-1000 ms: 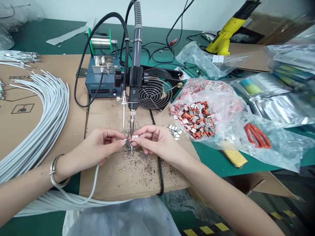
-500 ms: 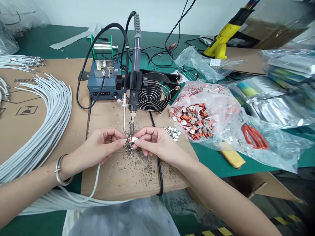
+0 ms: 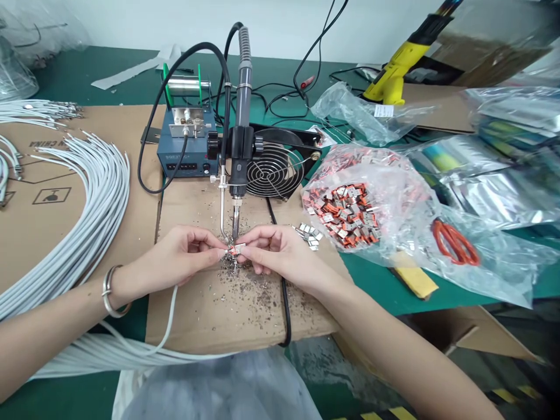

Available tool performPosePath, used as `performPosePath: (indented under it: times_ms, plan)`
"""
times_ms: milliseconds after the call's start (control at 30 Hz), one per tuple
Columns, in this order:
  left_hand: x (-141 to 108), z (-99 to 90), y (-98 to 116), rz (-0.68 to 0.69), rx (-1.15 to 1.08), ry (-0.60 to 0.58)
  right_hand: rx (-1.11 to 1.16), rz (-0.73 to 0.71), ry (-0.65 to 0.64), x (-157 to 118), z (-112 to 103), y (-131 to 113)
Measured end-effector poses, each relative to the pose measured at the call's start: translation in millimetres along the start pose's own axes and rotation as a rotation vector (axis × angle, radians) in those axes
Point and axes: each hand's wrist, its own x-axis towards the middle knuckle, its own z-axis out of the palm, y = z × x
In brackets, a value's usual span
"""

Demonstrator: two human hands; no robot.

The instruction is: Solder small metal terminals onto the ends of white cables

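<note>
My left hand [image 3: 192, 254] pinches the end of a grey-white cable [image 3: 171, 315], which hangs below the palm and curves back toward the bundle. My right hand [image 3: 273, 251] is closed on a small metal-and-orange connector [image 3: 237, 249]. Cable end and connector meet right at the tip of an upright soldering iron [image 3: 237, 219], clamped in a stand. A thin metal solder guide tube [image 3: 221, 210] comes down beside the iron to the same spot. Whether the tip touches the connector, I cannot tell. Solder crumbs lie beneath on the cardboard [image 3: 196, 326].
Behind stand a blue solder feeder [image 3: 181, 157] with a solder reel [image 3: 184, 86] and a round fan [image 3: 275, 172]. At right are a bag of orange connectors [image 3: 350, 216], loose connectors [image 3: 310, 235], red-handled scissors [image 3: 455, 242] and a yellow heat gun [image 3: 391, 73]. White cables [image 3: 105, 181] lie left.
Both hands stay almost in place at the iron tip. The connector has tilted slightly between the fingers, and the whole view has shifted a little.
</note>
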Motion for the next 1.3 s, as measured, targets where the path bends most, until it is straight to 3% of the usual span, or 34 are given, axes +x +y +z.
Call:
performPosePath:
  times_ms: [567,1300]
  plan:
    - [1.8,3.1,-0.8,0.003,-0.046,0.034,0.094,-0.006,0.085,-0.9,3.6,-1.6]
    - [1.2,1.6,-3.3,0.041,-0.070,0.031,0.178,-0.059,0.041,-1.0,2.4,-0.2]
